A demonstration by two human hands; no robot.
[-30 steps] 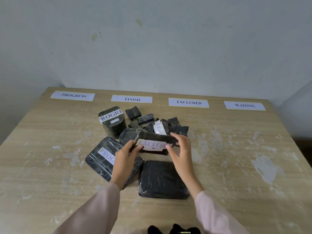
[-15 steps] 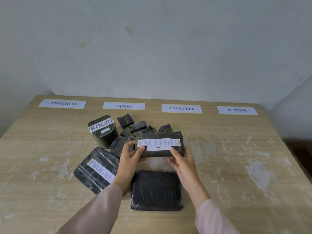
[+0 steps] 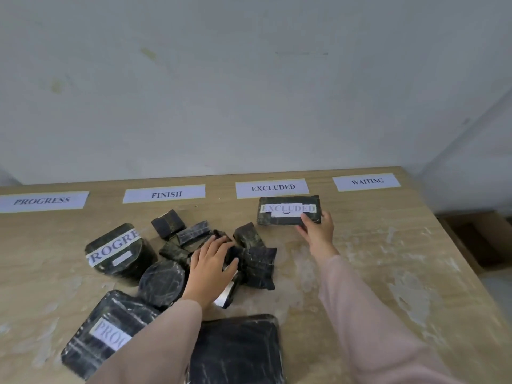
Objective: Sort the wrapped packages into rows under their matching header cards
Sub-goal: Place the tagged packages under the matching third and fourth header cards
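Note:
Four white header cards lie along the table's far edge: PROGRESS (image 3: 41,201), FINISH (image 3: 164,194), EXCLUDED (image 3: 272,188), WAITING (image 3: 366,181). A black wrapped package labelled EXCLUDED (image 3: 282,210) rests just below the EXCLUDED card, and my right hand (image 3: 317,231) grips its near right corner. My left hand (image 3: 212,268) lies palm down on the pile of small black packages (image 3: 249,256) in the middle, fingers curled over one. A round package labelled PROGRESS (image 3: 116,252) and a flat one labelled PROGRESS (image 3: 102,333) sit to the left.
An unlabelled round black package (image 3: 162,282) lies beside my left wrist, and a large square black package (image 3: 238,350) sits at the near edge. The wooden table (image 3: 388,273) has worn pale patches on its right half. A cardboard box (image 3: 476,239) stands on the floor at right.
My right hand has carried the EXCLUDED package from the centre to just below the EXCLUDED card. My left hand let go of it and dropped onto the pile.

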